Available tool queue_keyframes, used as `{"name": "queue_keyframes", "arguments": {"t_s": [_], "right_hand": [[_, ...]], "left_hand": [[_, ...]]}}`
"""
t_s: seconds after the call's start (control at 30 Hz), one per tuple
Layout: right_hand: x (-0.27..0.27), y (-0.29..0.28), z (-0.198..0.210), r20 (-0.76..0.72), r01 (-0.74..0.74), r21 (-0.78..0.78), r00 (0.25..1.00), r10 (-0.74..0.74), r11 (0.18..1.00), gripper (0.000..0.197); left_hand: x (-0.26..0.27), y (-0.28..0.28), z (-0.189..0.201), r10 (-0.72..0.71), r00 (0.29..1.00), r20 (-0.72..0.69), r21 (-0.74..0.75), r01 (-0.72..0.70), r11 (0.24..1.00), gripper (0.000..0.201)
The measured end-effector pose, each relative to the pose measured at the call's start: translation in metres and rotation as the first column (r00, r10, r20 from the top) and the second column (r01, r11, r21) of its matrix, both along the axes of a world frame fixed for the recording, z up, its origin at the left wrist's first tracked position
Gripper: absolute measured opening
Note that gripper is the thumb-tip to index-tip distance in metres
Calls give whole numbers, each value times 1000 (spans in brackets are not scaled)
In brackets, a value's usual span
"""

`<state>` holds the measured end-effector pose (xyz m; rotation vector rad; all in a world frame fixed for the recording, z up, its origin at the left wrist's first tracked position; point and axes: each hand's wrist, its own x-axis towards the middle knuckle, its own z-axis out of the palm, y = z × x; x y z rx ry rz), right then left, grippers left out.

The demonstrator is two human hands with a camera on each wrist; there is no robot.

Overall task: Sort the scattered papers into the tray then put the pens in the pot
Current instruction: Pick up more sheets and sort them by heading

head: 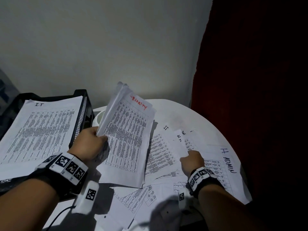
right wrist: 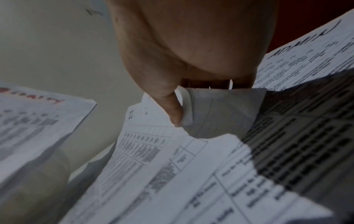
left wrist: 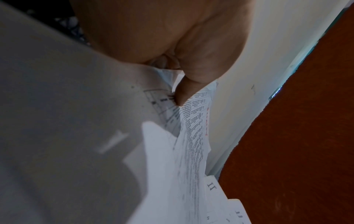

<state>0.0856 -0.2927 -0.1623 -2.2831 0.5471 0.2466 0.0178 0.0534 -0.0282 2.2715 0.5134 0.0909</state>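
My left hand grips a sheaf of printed sheets headed in red, held tilted above the table; its thumb pinches the sheets' edge. My right hand pinches the corner of a sheet among the scattered papers; its thumb presses on the curled paper edge. A black mesh tray at the left holds a stack topped by a sheet marked I.T. A sheet marked ADMIN lies at the right. A white pot shows partly behind the held sheaf. No pens show.
The white round table stands against a pale wall. A dark red curtain hangs at the right. More sheets lie near the front edge, between my wrists.
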Motion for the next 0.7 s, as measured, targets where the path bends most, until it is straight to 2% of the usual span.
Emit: {"name": "queue_keyframes", "arguments": {"t_s": [0.07,0.13,0.3,0.43,0.53,0.6,0.7], "right_hand": [[-2,-1,5,55,22,70,998,-26,997,9],[-5,-1,14,110,23,123,993,-37,992,20],[-7,-8,64,226,-11,146,974,-23,989,40],[-6,-20,127,244,-90,124,968,58,988,28],[-6,-35,173,264,-147,77,957,122,986,21],[-13,-44,195,254,-168,39,955,153,985,23],[-26,-55,209,190,-249,-16,950,247,968,20]], "left_hand": [[1,1,2,-2,1000,4,1,2,1000,11],[1,0,5,-10,1000,9,-3,10,1000,8],[3,2,16,6,995,97,32,-9,999,4],[2,6,31,17,975,223,129,-46,991,15],[4,16,42,6,962,271,141,-46,989,16],[3,23,43,-6,967,256,110,-23,994,17],[-1,25,41,-89,976,200,6,89,996,15]]}}
